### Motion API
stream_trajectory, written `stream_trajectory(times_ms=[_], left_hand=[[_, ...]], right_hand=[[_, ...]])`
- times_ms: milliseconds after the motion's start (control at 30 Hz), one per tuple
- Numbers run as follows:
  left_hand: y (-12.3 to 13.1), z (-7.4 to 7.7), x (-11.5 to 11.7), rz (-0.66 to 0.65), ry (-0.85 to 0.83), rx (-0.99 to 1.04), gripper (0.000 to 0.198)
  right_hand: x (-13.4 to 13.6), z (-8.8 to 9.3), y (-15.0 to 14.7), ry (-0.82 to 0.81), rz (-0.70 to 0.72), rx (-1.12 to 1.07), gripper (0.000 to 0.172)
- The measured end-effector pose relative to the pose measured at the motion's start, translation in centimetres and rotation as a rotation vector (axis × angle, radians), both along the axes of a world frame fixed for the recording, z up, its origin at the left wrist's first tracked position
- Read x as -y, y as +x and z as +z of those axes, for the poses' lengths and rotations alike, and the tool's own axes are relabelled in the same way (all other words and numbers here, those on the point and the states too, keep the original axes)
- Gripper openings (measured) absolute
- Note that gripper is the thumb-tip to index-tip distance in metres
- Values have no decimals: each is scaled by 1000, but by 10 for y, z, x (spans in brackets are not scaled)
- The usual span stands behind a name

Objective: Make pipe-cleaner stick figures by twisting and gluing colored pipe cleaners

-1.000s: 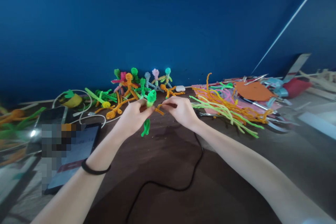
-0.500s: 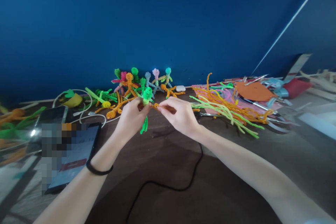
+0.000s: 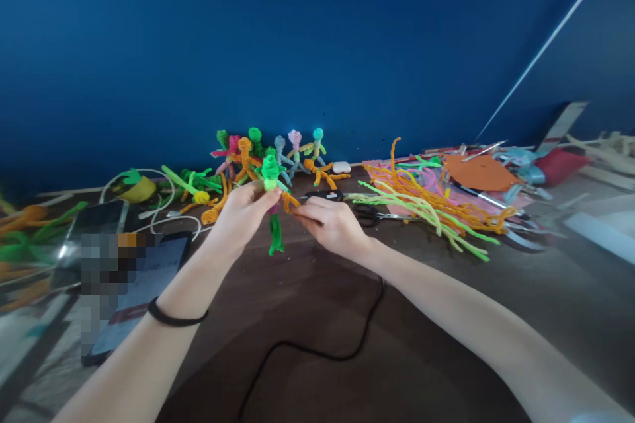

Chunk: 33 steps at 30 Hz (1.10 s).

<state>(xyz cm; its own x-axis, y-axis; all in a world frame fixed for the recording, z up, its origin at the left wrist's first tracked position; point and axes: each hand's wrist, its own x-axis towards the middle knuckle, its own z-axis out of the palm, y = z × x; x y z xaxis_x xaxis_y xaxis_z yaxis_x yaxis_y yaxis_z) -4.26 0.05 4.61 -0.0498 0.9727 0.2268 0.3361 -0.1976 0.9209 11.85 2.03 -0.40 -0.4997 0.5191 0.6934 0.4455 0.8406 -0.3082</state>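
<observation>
My left hand (image 3: 244, 213) pinches a small pipe-cleaner figure (image 3: 270, 168) below its coiled green head. The figure stands upright in the air, with green legs hanging under my fingers and a bit of purple at its middle. From its right side sticks out an orange pipe-cleaner arm, whose end my right hand (image 3: 330, 221) holds between thumb and fingertips. Behind the hands several finished-looking figures (image 3: 245, 152) in green, pink, orange and blue lean by the wall. A pair of black-handled scissors (image 3: 370, 215) lies just right of my right hand.
Loose orange and light green pipe cleaners (image 3: 431, 205) lie in a heap at the right, near an orange paper piece (image 3: 479, 172). A tablet (image 3: 149, 304), a phone (image 3: 94, 231) and white cables are at the left. A black cable (image 3: 322, 353) crosses the table's front.
The figure has tilted more upright and slightly left, showing more of its green legs and purple middle. My right hand has dropped slightly lower, uncovering the scissors behind it.
</observation>
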Motion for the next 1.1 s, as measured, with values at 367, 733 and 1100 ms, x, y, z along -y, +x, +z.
stream_trajectory(times_ms=[367, 733, 1100], left_hand=[[-4, 1, 1, -163, -46, -151, 25], [-3, 5, 1, -63, 73, -505, 22], [-3, 1, 0, -30, 16, -443, 25]], right_hand=[[-17, 10, 14, -173, -48, -146, 14], [-15, 28, 19, -120, -177, -167, 11], [-6, 31, 15, -60, -180, -165, 13]])
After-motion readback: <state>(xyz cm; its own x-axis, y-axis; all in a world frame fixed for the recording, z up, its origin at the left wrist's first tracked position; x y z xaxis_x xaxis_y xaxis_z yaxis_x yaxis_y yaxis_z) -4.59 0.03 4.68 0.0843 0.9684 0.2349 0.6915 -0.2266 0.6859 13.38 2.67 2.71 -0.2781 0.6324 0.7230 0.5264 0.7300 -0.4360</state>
